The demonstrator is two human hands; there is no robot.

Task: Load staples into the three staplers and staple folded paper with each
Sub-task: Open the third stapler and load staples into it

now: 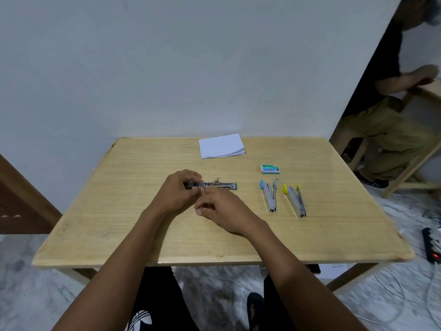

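Green stapler (pixel 219 185), near end hidden under left hand (pixel 175 193).

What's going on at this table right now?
A person sits at a wooden table working on a green stapler that is opened flat. The left hand holds its rear end while the right hand pinches at its middle, apparently loading staples. A blue stapler and a yellow stapler lie open to the right, beside a staple box. Folded paper waits at the far edge.
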